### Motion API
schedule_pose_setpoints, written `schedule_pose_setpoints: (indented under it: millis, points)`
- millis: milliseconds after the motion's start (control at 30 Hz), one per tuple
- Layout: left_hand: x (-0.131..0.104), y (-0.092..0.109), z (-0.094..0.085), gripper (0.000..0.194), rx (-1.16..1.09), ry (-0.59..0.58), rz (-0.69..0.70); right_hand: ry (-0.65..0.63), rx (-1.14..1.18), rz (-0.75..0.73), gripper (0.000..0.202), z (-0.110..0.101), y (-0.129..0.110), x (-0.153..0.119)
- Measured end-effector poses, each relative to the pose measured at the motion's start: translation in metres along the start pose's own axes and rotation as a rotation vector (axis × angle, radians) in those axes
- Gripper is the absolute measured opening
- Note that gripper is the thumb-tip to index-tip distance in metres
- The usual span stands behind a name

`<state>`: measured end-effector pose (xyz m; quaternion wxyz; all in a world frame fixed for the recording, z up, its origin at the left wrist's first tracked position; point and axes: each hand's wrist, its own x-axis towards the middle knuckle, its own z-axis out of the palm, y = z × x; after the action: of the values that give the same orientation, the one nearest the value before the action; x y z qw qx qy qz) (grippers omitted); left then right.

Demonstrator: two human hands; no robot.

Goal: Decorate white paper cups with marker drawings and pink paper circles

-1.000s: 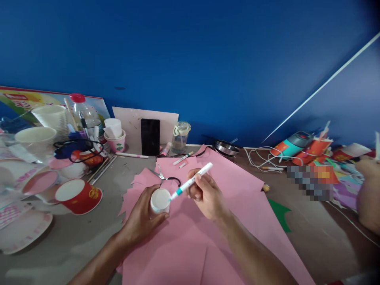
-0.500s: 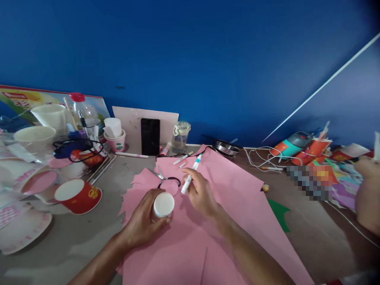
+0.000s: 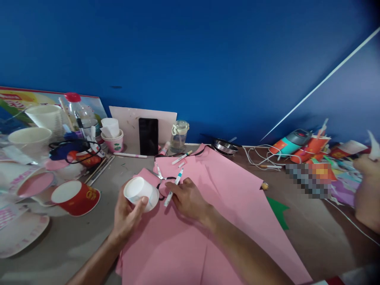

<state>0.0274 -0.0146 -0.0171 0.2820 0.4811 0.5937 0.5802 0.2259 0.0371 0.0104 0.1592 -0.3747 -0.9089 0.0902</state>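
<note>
A white paper cup [image 3: 139, 189], tilted on its side with a faint blue line on its wall, is held in my left hand [image 3: 128, 215], the thumb across its side. Just to its right, my right hand [image 3: 188, 200] pinches a white marker with a blue band [image 3: 174, 186], tip pointing up and away. Both hands are over large pink paper sheets [image 3: 234, 198]. Black-handled scissors [image 3: 160, 174] lie open on the paper beyond the hands, their handles partly hidden by my right hand.
A red cup [image 3: 76, 197], stacked white cups [image 3: 44, 118] and a red-capped bottle [image 3: 80, 111] stand left. A phone [image 3: 149, 136] and a glass jar [image 3: 179, 136] are at the back. On the right are an orange-teal bottle [image 3: 289, 143], cables and another person's hand [image 3: 368, 186].
My left hand has moved left and turned the cup, so its side now shows. My right hand has shifted left with the marker, now nearer the cup.
</note>
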Motion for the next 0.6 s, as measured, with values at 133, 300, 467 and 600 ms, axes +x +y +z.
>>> schedule_pose_setpoints:
  millis: [133,300,467,600]
  points:
    - [0.003,-0.005,-0.001,0.057,-0.005,0.045,-0.039,-0.114,-0.061,0.032,0.033,0.002,-0.007,0.001]
    - [0.001,-0.002,0.002,0.059,-0.017,0.004,-0.087,-0.165,-0.089,0.050,0.035,0.003,-0.013,0.000]
    - [0.000,0.002,0.004,0.055,-0.016,-0.003,-0.057,-0.184,-0.109,0.012,0.042,0.008,-0.019,-0.003]
    - [0.003,-0.001,0.003,0.052,-0.003,0.025,-0.042,-0.172,-0.088,-0.035,0.038,0.011,-0.023,-0.005]
